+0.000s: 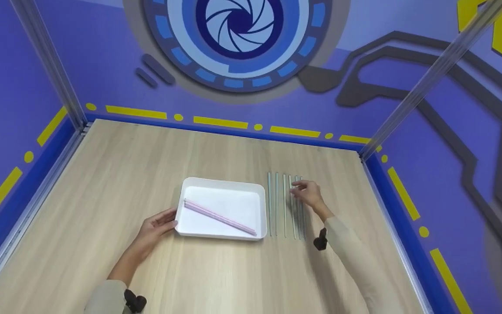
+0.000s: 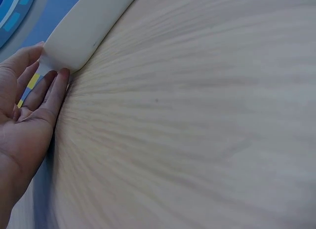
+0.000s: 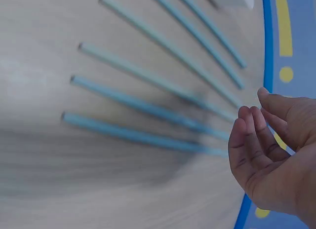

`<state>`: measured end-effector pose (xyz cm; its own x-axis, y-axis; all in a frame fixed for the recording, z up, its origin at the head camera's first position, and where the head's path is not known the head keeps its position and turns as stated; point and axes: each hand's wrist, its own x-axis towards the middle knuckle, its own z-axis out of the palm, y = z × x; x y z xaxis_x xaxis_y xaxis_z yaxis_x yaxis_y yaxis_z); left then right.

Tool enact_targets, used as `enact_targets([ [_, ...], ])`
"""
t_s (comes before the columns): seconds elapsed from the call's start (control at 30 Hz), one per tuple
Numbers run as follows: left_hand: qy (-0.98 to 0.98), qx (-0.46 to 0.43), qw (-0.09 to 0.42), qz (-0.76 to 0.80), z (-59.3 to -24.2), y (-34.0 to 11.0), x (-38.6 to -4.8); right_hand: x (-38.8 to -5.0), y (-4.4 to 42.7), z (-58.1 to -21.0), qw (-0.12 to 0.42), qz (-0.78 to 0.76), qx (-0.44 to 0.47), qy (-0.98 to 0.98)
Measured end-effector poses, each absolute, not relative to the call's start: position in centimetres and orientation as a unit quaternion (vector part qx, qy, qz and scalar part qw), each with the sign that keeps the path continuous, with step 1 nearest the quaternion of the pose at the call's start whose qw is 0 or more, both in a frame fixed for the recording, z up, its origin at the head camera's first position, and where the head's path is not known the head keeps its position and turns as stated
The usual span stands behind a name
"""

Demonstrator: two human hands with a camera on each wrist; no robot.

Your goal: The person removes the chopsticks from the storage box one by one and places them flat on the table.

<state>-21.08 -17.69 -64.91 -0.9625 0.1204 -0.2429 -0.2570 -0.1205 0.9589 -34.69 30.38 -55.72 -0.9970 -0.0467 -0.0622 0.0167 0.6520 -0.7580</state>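
Observation:
A shallow white tray (image 1: 224, 183) lies on the table with thin pink sticks (image 1: 220, 217) placed slantwise inside. My left hand (image 1: 155, 229) rests against the tray's left side; in the left wrist view, fingertips (image 2: 63, 73) touch the tray near its corner (image 2: 74, 46). To the tray's right, several thin blue and pale green sticks (image 1: 276, 205) lie in a row, roughly parallel. My right hand (image 1: 308, 193) hovers over the row's right part, fingers loosely bent and thumb apart. In the right wrist view, this hand (image 3: 276, 150) holds nothing, and its fingers overlap the sticks' far ends.
The wooden table (image 1: 124, 174) is enclosed by blue-purple printed panels (image 1: 216, 109) at the back and both sides. Metal posts (image 1: 50, 65) stand at the back corners. A small black device (image 1: 320, 240) sits at the right wrist, another (image 1: 135, 301) at the left.

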Motion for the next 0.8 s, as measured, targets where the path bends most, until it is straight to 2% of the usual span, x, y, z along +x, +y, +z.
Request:
enact_targets([
  [0.4, 0.656, -0.057, 0.125, 0.742, -65.0, -17.4, -20.9, -33.7, 21.0, -55.4, 0.104, -0.448, -0.141, 0.877],
  [0.57, 0.655, -0.060, 0.127, 0.742, -65.2, -17.4, -20.9, -33.4, 16.9, -55.3, 0.151, -0.439, -0.216, 0.859],
  [0.8, 0.651, -0.070, 0.122, 0.746, -65.1, -17.5, -21.1, -33.9, 11.7, -57.6, 0.192, -0.393, -0.310, 0.844],
])
